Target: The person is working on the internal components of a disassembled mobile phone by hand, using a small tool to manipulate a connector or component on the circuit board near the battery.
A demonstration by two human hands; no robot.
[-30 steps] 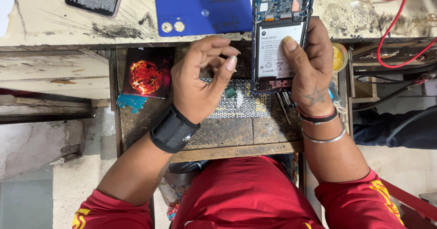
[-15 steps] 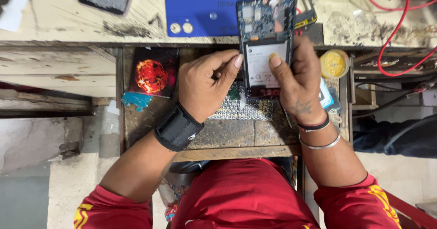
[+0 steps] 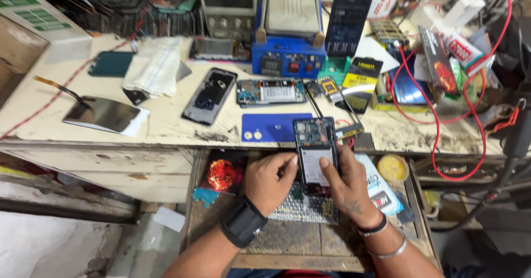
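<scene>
Cluttered workbench (image 3: 166,126), opened phone (image 3: 315,153) gripped between left hand (image 3: 271,181) and right hand (image 3: 345,187)

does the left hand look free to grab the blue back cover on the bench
Probably not yet: the left hand is on the opened phone, as is the right hand. The blue back cover lies just beyond, uncovered.

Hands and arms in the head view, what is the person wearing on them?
The left hand has a broad black band wrapped around its wrist. The right hand has a small dark marking on its back, a black band at the wrist and a thin silver bangle just behind it. Both forearms are bare.
</scene>
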